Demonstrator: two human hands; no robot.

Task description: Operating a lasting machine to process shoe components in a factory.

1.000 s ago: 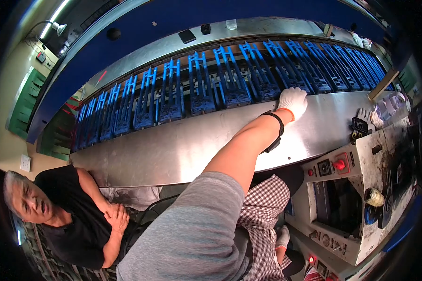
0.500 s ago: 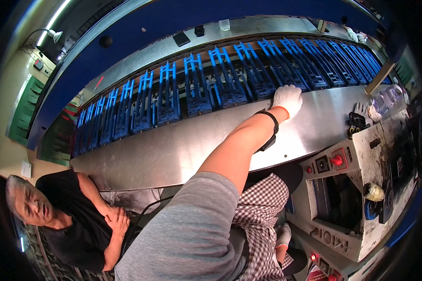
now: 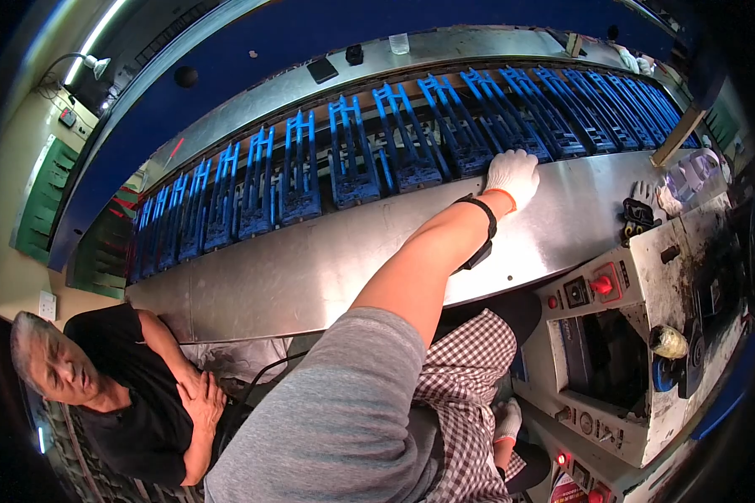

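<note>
My left hand (image 3: 513, 178), in a white knit glove with an orange cuff, reaches forward over the metal ledge (image 3: 310, 260). Its fingers curl down at the near end of a blue forked metal holder (image 3: 524, 144), one of a long row. Whatever they grip is hidden under the hand. A black band (image 3: 484, 220) circles the wrist. Low down, beside the checked apron (image 3: 470, 360), my right hand (image 3: 507, 419) wears the same kind of glove. It hangs near my lap, and its fingers are too hidden to read.
At right stands a worn control box (image 3: 600, 293) with a red button (image 3: 601, 285). Dark-and-white gloves (image 3: 637, 214) and a clear plastic container (image 3: 695, 178) lie above it. A seated person (image 3: 117, 386) is at lower left. A black phone-like slab (image 3: 322, 70) rests behind the row.
My left hand stays at the same spot on the row's near edge. The seated person's hand has shifted, its fingers lying flatter over the other forearm.
</note>
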